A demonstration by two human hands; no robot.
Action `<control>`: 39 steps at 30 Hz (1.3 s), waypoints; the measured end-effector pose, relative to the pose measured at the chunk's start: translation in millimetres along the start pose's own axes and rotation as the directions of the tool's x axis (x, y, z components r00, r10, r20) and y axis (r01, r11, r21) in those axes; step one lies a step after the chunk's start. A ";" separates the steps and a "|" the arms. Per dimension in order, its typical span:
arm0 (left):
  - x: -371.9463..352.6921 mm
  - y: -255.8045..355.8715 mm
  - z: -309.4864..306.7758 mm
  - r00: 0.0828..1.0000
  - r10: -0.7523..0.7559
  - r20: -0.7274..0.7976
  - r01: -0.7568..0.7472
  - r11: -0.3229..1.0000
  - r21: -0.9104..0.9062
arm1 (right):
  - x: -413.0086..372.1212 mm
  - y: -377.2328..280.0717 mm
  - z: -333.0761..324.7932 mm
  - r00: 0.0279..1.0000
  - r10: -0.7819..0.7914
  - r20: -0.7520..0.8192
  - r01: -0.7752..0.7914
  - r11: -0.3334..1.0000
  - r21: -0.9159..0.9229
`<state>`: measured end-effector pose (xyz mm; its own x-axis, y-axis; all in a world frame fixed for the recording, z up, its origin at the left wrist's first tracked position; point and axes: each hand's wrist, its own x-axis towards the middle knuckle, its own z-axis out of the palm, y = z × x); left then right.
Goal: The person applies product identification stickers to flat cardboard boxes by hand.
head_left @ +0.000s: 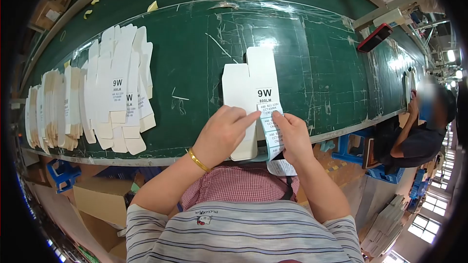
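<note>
A flat, unfolded white carton (239, 85) printed "9W 800LM" lies on the green table in front of me. Over its lower right part runs a strip of printed sticker labels (274, 138) on pale blue backing, whose lower end hangs past the table edge. My right hand (296, 138) grips this strip at its right side, thumb near the top label. My left hand (223, 130) rests over the carton's lower left with fingers curled. Its index fingertip meets the left edge of the top label, apparently pinching it; the thumb is mostly hidden.
Stacks of flat white cartons (117, 92) stand on the table at left. A red-edged phone (375, 37) lies at the back right. At far right another person (419, 126) sits at the table. A blue stool (348, 147) and an open cardboard box (102, 199) are below.
</note>
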<state>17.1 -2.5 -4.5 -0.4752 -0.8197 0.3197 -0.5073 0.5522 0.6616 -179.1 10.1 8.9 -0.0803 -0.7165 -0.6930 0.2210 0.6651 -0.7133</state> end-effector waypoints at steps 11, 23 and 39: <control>5.3 -1.7 0.2 1.000 -0.006 0.014 0.006 1.000 -0.007 | -0.8 -3.7 9.1 0.996 0.071 -0.045 -0.068 0.994 0.082; 11.7 0.4 -0.7 0.998 -0.039 0.052 0.039 0.999 0.000 | -2.0 -3.5 12.2 0.998 0.050 -0.048 -0.045 0.994 0.099; 23.2 4.8 -0.6 0.986 -0.079 0.149 0.066 0.994 0.087 | 0.2 17.5 -7.5 1.000 -0.005 0.002 0.005 0.996 -0.092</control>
<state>4.1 -18.9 6.5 -0.5359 -0.8286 0.1618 -0.5980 0.5078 0.6201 -182.5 23.2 -4.5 -0.0791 -0.7202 -0.6892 0.1304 0.6779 -0.7235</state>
